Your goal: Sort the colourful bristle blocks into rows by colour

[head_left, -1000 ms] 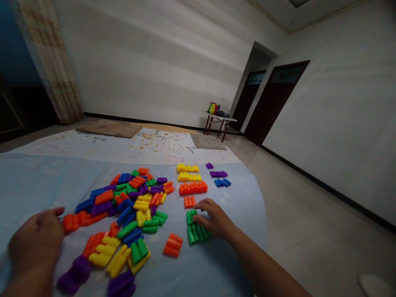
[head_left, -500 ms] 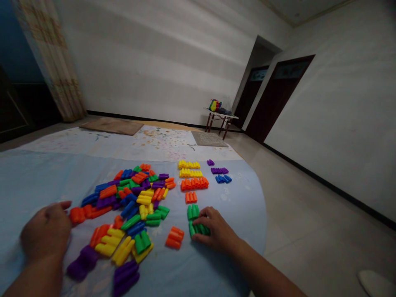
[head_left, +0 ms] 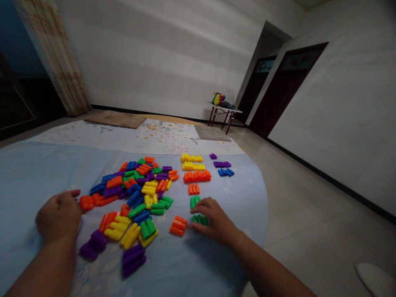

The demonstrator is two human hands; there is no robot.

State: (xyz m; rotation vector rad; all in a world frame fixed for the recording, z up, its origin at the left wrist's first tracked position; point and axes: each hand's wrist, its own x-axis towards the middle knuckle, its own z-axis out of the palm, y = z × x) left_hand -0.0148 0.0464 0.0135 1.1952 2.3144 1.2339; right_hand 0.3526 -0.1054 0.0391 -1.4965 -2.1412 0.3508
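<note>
My right hand (head_left: 216,220) reaches over green tube-shaped plastic blocks (head_left: 200,219) on the blue cloth, thumb and fingers apart around them. Just beyond its fingertips lies another green block (head_left: 194,201). An orange block (head_left: 178,225) rests to the left of its thumb. My left hand (head_left: 59,216) rests on the cloth at the left with its fingers curled in; the inside is hidden. One finger points toward an orange block (head_left: 87,202) at the edge of a mixed pile. Yellow blocks (head_left: 118,227) and purple blocks (head_left: 133,260) lie nearer to me.
Beyond my right hand lie rows of orange blocks (head_left: 197,177), yellow blocks (head_left: 193,166), purple blocks (head_left: 222,164) and blue blocks (head_left: 225,172). The table's rounded edge (head_left: 265,198) runs along the right. A small side table (head_left: 227,109) stands near the far wall.
The green blocks under my right hand sit slightly apart from the one beyond, and its thumb has moved off their left end. The view has shifted a little; my left hand keeps its pose.
</note>
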